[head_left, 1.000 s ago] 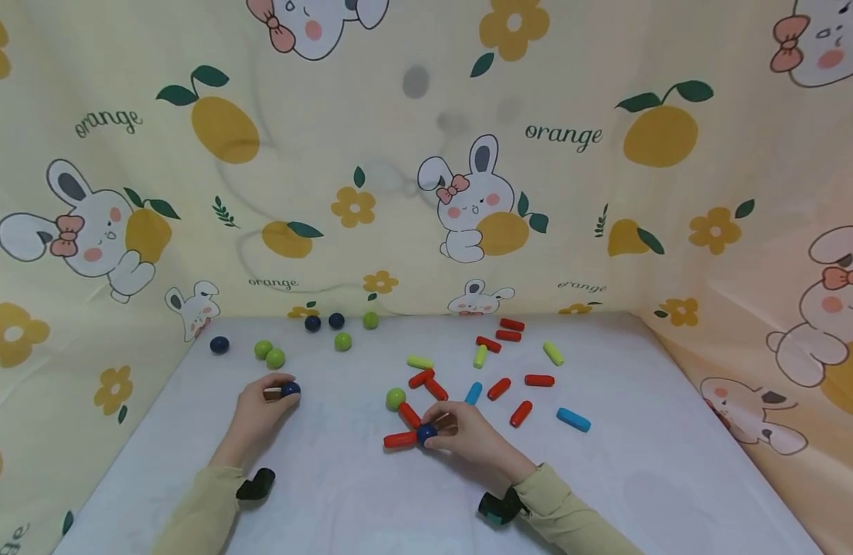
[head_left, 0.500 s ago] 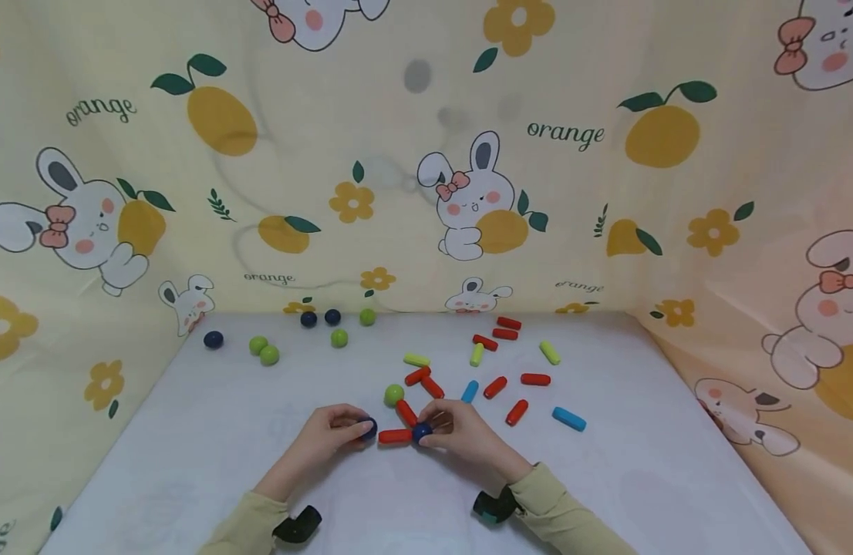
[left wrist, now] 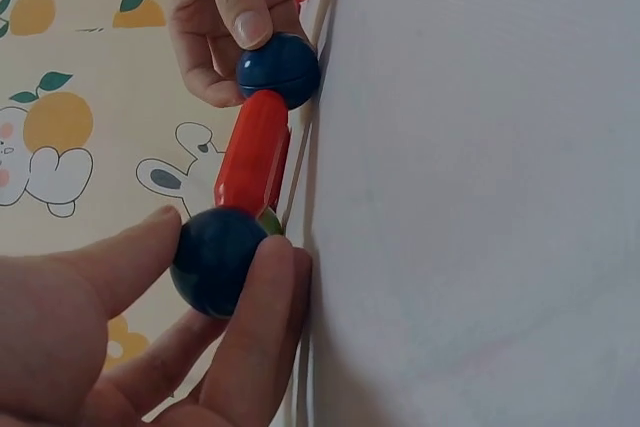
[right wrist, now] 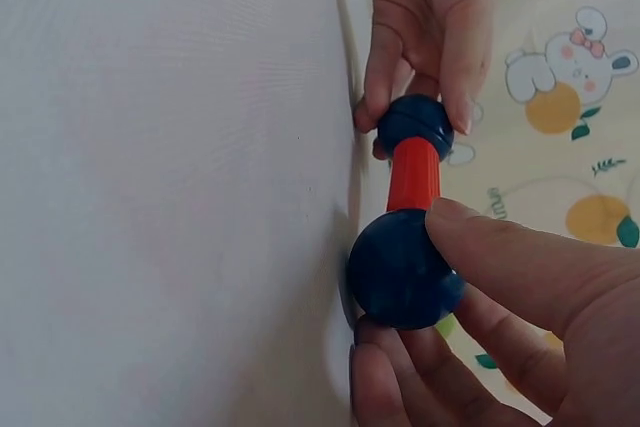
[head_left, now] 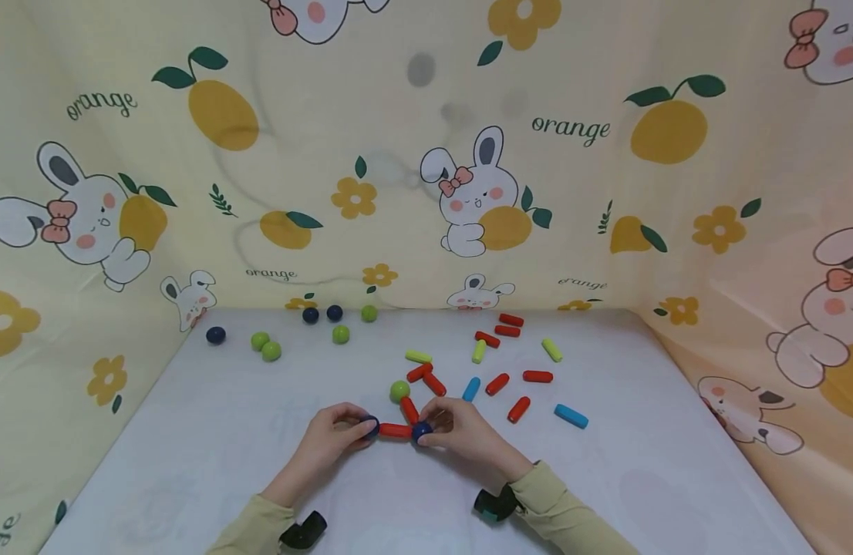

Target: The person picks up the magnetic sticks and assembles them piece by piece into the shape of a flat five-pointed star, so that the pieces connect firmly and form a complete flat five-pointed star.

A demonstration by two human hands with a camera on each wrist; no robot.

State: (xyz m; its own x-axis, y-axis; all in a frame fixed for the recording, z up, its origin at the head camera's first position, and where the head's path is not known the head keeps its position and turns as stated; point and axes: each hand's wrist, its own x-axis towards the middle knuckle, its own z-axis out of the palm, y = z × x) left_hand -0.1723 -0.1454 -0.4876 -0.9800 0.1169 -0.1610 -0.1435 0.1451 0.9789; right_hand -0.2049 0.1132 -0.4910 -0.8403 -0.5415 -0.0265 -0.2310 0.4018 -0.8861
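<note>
My left hand (head_left: 335,433) pinches a dark blue ball (left wrist: 212,265) between thumb and fingers. A red rod (head_left: 395,431) runs from that ball to a second dark blue ball (right wrist: 400,272), which the thumb and fingers of my right hand (head_left: 463,433) grip. Both ends of the rod meet the balls; whether the left end is seated in its ball I cannot tell. From the right-hand ball another red rod (head_left: 409,410) slants away to a green ball (head_left: 399,391). My fingers partly cover both blue balls.
Loose red rods (head_left: 519,409), blue rods (head_left: 571,416) and yellow-green rods (head_left: 551,350) lie right of centre on the white table (head_left: 649,478). Several dark blue balls (head_left: 216,335) and green balls (head_left: 271,351) lie toward the back left. A printed curtain (head_left: 371,139) stands behind.
My left hand has carried its blue ball rightward from the left side, and the ball now touches the red rod's left end. My right hand has stayed on its ball. That rod has swung slightly.
</note>
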